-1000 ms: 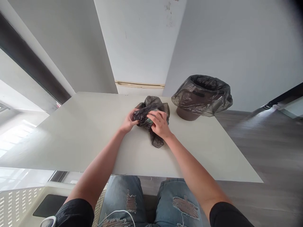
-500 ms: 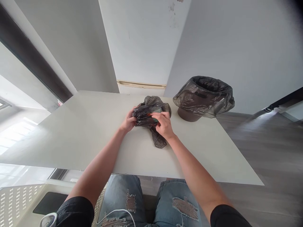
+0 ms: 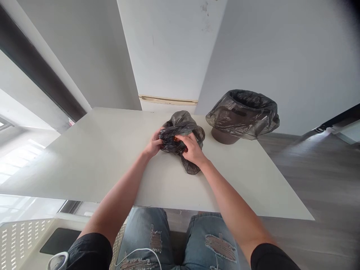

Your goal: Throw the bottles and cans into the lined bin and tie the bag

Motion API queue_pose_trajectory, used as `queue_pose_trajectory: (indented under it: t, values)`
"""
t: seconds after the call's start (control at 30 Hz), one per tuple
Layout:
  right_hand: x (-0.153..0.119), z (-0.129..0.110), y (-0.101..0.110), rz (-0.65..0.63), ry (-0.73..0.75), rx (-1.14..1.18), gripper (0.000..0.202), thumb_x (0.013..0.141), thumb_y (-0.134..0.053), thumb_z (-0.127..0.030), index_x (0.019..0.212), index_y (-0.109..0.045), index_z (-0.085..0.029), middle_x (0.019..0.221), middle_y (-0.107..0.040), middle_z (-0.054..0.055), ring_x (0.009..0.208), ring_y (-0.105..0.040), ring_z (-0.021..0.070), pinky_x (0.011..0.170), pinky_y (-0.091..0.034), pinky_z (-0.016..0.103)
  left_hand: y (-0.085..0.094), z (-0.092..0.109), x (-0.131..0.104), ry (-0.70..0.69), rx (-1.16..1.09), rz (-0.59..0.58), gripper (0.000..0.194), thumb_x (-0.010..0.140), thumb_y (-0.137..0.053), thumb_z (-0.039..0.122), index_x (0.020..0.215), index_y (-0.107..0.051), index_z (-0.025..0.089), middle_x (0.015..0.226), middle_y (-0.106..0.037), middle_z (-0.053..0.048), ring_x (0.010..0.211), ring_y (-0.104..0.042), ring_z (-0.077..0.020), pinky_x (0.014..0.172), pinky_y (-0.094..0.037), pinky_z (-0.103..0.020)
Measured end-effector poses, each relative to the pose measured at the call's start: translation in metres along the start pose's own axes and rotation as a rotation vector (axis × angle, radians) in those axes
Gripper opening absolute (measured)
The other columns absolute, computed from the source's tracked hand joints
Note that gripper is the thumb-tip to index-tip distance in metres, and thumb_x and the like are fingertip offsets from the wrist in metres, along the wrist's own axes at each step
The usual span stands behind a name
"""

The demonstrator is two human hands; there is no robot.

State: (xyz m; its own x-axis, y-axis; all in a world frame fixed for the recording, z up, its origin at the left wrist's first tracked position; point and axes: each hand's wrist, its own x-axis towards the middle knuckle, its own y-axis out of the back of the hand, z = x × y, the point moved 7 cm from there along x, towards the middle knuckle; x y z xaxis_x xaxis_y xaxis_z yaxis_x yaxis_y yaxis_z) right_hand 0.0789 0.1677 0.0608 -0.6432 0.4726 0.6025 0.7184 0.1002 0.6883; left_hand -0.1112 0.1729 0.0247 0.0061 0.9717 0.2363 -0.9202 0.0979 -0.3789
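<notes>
A crumpled black plastic bag (image 3: 182, 120) rests on the white table (image 3: 107, 157) in front of me. My left hand (image 3: 154, 144) is closed on the bag's left side, thumb toward me. My right hand (image 3: 192, 149) reaches over the bag's opening with bent fingers pressed into it. Small orange-red bits show at its fingertips and under its palm, too small to name. The tips of the right fingers are partly hidden, so I cannot make out what they grip. A loose tail of the bag hangs out below my right hand onto the table.
A brown bin (image 3: 225, 136) lined with a black bag (image 3: 244, 116) stands at the table's back right. Behind the table rises a white refrigerator (image 3: 171, 52). A cream perforated basket (image 3: 22, 240) holding a dark flat object (image 3: 60, 240) is at lower left.
My right hand has moved slightly left and deeper into the bag. The greenish thing seen by its fingers is now mostly covered. The left hand keeps its hold.
</notes>
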Motion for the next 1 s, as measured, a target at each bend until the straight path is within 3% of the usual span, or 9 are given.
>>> queue_pose_trajectory:
  t: [0.1, 0.23, 0.6, 0.73, 0.83, 0.93, 1.0]
  values:
    - [0.001, -0.005, -0.001, -0.037, 0.053, -0.041, 0.078, 0.075, -0.051, 0.004, 0.147, -0.058, -0.026, 0.128, -0.067, 0.008, 0.113, -0.052, 0.0322, 0.101, -0.051, 0.051, 0.0, 0.0, 0.0, -0.01, -0.007, -0.006, 0.047, 0.058, -0.069, 0.014, 0.105, -0.068, 0.02, 0.088, -0.067, -0.001, 0.073, -0.058, -0.0151, 0.06, -0.04, -0.023]
    - [0.002, -0.011, 0.0, -0.037, 0.099, -0.046, 0.055, 0.078, -0.05, 0.004, 0.123, -0.069, -0.022, 0.128, -0.063, 0.01, 0.114, -0.051, 0.0319, 0.103, -0.049, 0.051, 0.0, -0.001, 0.001, -0.012, -0.008, -0.02, 0.045, 0.058, -0.07, 0.014, 0.103, -0.069, 0.02, 0.089, -0.066, -0.001, 0.078, -0.059, -0.0167, 0.063, -0.042, -0.024]
    - [0.004, -0.013, 0.002, -0.031, 0.109, -0.049, 0.043, 0.076, -0.048, 0.005, 0.107, -0.06, -0.022, 0.128, -0.065, 0.011, 0.109, -0.06, 0.0296, 0.091, -0.048, 0.044, 0.004, -0.007, 0.003, 0.008, 0.062, -0.018, 0.044, 0.061, -0.07, 0.014, 0.104, -0.07, 0.022, 0.085, -0.063, 0.001, 0.068, -0.053, -0.0143, 0.056, -0.034, -0.024]
    - [0.003, -0.012, 0.002, 0.018, 0.145, -0.117, 0.041, 0.089, -0.046, 0.003, 0.118, -0.06, -0.023, 0.125, -0.067, 0.011, 0.107, -0.062, 0.0276, 0.09, -0.05, 0.043, 0.006, -0.006, 0.003, 0.006, 0.043, -0.005, 0.043, 0.059, -0.068, 0.014, 0.101, -0.069, 0.02, 0.083, -0.063, 0.001, 0.067, -0.053, -0.014, 0.055, -0.033, -0.024]
    - [0.001, -0.012, 0.007, 0.088, 0.179, -0.107, 0.049, 0.095, -0.048, -0.002, 0.138, -0.053, -0.026, 0.128, -0.064, 0.012, 0.114, -0.062, 0.0285, 0.094, -0.053, 0.046, 0.006, -0.003, 0.003, 0.001, 0.009, 0.014, 0.041, 0.058, -0.067, 0.013, 0.098, -0.067, 0.019, 0.08, -0.062, 0.002, 0.067, -0.054, -0.014, 0.056, -0.034, -0.024]
    - [-0.001, -0.011, 0.018, 0.219, 0.201, -0.091, 0.061, 0.097, -0.054, -0.009, 0.153, -0.04, -0.029, 0.13, -0.061, 0.013, 0.12, -0.061, 0.0302, 0.097, -0.055, 0.049, 0.006, 0.001, 0.003, -0.019, -0.014, 0.043, 0.036, 0.056, -0.067, 0.014, 0.092, -0.065, 0.019, 0.076, -0.059, 0.002, 0.066, -0.053, -0.0137, 0.057, -0.035, -0.023]
    - [-0.003, -0.011, 0.026, 0.336, 0.203, -0.1, 0.062, 0.098, -0.059, -0.013, 0.154, -0.039, -0.031, 0.126, -0.061, 0.013, 0.116, -0.062, 0.03, 0.093, -0.057, 0.049, 0.006, 0.003, 0.003, -0.032, -0.026, 0.061, 0.033, 0.056, -0.066, 0.015, 0.089, -0.063, 0.019, 0.075, -0.059, 0.002, 0.066, -0.052, -0.0134, 0.058, -0.035, -0.023]
